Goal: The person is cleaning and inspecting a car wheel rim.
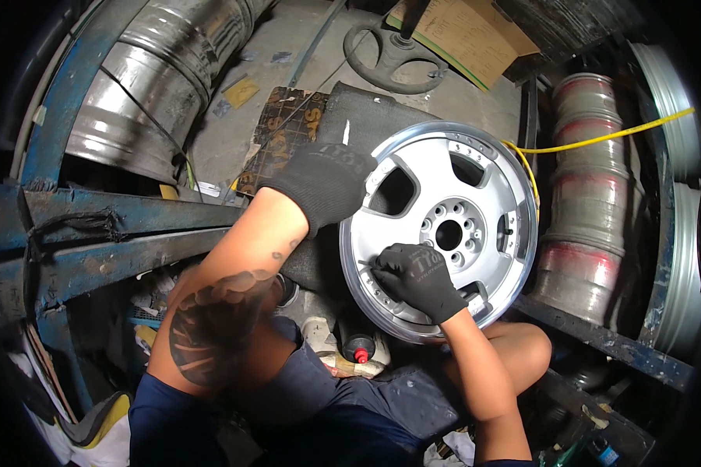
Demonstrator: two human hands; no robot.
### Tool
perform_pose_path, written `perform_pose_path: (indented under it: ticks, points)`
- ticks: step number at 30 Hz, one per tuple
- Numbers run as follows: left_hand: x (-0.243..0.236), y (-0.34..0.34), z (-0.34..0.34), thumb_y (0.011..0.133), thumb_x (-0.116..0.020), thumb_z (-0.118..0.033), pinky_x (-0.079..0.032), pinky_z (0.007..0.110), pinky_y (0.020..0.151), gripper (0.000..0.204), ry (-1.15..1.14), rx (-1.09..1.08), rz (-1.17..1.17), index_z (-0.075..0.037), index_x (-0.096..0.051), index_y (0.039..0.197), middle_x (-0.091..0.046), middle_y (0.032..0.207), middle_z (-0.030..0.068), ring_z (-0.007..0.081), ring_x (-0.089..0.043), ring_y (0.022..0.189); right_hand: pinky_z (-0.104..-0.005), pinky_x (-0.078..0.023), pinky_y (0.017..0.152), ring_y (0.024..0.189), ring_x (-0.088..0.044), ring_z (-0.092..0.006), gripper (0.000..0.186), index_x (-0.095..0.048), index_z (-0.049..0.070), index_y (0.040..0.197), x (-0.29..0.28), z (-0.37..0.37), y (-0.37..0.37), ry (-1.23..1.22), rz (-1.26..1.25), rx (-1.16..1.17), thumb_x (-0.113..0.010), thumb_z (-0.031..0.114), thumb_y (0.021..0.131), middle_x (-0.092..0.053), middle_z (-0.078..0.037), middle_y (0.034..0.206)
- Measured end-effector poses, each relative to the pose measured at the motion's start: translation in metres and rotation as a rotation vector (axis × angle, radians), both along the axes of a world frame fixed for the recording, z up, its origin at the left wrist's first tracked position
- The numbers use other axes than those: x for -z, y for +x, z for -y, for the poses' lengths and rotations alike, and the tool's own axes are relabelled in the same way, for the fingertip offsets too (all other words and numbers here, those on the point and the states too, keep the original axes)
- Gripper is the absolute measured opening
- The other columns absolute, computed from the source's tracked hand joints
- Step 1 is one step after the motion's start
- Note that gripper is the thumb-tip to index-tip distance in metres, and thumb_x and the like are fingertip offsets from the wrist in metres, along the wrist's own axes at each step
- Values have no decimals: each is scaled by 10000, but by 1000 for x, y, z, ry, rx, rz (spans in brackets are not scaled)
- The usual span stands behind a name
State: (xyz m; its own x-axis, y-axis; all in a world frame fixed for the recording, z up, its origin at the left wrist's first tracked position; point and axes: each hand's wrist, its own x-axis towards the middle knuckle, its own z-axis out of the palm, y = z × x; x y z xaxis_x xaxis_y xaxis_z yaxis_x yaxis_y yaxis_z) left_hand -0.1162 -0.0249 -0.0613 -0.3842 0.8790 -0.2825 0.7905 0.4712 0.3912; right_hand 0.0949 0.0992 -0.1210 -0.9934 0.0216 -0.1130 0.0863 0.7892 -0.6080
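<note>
A silver alloy wheel rim [487,202] without a tyre stands tilted in front of me, its face with several spoke windows and a ring of bolt holes turned toward me. My left hand [331,183], in a black knitted glove, grips its upper left edge, with the fingertips partly hidden. My right hand [419,279], gloved the same way, is closed on the lower left of the rim's face, with thumb and forefinger together near the outer lip. What those fingers hold, if anything, is too small to make out. Small bolts dot the rim's outer edge.
A dark grey mat [366,117] lies under the rim. Beyond it are a steering wheel [397,58] and a cardboard sheet [467,39]. Stacked wheel barrels [580,202] stand right, by a yellow hose [607,135]. Blue metal beams [132,218] run left. A red-tipped bottle [359,349] sits near my lap.
</note>
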Motion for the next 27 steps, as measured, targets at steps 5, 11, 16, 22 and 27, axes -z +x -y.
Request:
perform_pose_path:
  ticks: [5, 11, 16, 22, 27]
  points:
    - [13, -1, 0, 948, -544, -332, -494, 448, 959, 388, -4, 31, -58, -114, -633, 1257, -682, 1176, 177, 349, -649, 1093, -409, -522, 663, 766, -676, -305, 145, -732, 141, 930, -1, -4, 1, 7, 106, 16, -731, 239, 823, -693, -86, 852]
    - [10, 0, -1, 937, -552, -311, -499, 445, 957, 385, 64, 54, -40, -116, -633, 1259, -678, 1184, 177, 349, -649, 1089, -423, -529, 685, 790, -686, -298, 120, -731, 145, 919, 1, 6, -2, 0, 3, 122, -708, 234, 842, -700, -71, 874]
    - [6, 2, 0, 933, -548, -306, -492, 458, 961, 393, 57, 21, -36, -118, -625, 1270, -679, 1177, 181, 360, -651, 1079, -422, -534, 691, 791, -685, -303, 131, -726, 158, 923, 4, 4, -3, 36, 46, 143, -710, 262, 846, -696, -75, 868]
    - [0, 2, 3, 939, -537, -310, -481, 462, 976, 399, -6, 11, -10, -112, -621, 1276, -674, 1190, 188, 361, -644, 1097, -413, -539, 705, 793, -685, -303, 154, -737, 162, 919, -2, 1, -8, 26, 162, 130, -711, 289, 838, -699, -72, 868]
    - [6, -1, 4, 941, -538, -310, -481, 458, 977, 400, -38, 30, 4, -115, -618, 1281, -676, 1186, 182, 353, -643, 1103, -390, -531, 667, 766, -679, -302, 152, -731, 113, 856, 0, -3, -12, 7, 63, 112, -741, 263, 832, -697, -88, 854]
